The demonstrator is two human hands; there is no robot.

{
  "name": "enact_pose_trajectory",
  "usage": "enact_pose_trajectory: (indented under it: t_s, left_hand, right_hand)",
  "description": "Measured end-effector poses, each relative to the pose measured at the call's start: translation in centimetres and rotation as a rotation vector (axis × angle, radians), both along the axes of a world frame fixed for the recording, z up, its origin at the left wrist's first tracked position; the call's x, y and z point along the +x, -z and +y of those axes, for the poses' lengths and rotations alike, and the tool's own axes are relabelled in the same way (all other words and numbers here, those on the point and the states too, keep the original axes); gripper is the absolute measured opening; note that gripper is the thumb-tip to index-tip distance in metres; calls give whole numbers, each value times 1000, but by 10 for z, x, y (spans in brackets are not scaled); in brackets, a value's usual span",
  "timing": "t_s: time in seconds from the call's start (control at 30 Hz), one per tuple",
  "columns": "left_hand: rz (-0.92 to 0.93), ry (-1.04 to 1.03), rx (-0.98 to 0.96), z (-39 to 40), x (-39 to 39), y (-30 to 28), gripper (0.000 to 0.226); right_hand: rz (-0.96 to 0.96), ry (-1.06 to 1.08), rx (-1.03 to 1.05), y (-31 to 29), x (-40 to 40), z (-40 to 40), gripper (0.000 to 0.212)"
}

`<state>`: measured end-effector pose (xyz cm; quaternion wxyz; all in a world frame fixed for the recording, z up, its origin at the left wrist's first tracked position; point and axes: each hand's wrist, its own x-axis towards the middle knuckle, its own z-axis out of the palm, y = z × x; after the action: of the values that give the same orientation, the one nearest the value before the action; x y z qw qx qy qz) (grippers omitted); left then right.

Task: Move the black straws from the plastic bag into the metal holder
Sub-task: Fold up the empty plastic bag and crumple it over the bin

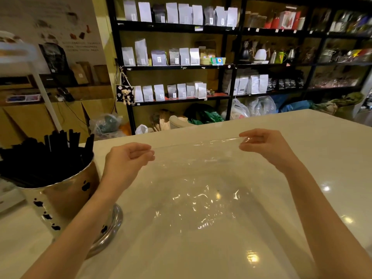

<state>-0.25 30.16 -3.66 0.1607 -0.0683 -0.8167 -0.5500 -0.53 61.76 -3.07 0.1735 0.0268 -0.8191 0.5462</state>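
Note:
A clear plastic bag [201, 190] hangs stretched between both hands above the white counter; I see no straws inside it. My left hand [128, 160] pinches the bag's top left corner. My right hand [261, 146] pinches the top right corner. A shiny metal holder [68, 198] with black cow-like spots stands at the left on a round base, just left of my left forearm. Many black straws [40, 158] fill the holder and fan out above its rim.
The white counter [322, 158] runs forward to a far edge. Black shelves [175, 67] with white pouches and kettles stand behind it. Plastic bags lie on the floor [259, 106] below the shelves. A white stand [46, 97] rises at the far left.

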Motion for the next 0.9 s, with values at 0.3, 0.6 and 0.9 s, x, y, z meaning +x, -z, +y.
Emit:
enact_pose_trajectory:
  t_s: [0.3, 0.6, 0.9]
  left_hand:
    - [285, -192, -189, 6, 2, -18, 14]
    - [515, -113, -211, 16, -1, -48, 10]
    - [466, 110, -68, 25, -6, -58, 19]
  right_hand:
    - [65, 116, 215, -12, -3, 4, 14]
    - [-7, 176, 682, -18, -14, -3, 9]
    - [-29, 40, 739, -35, -3, -9, 33]
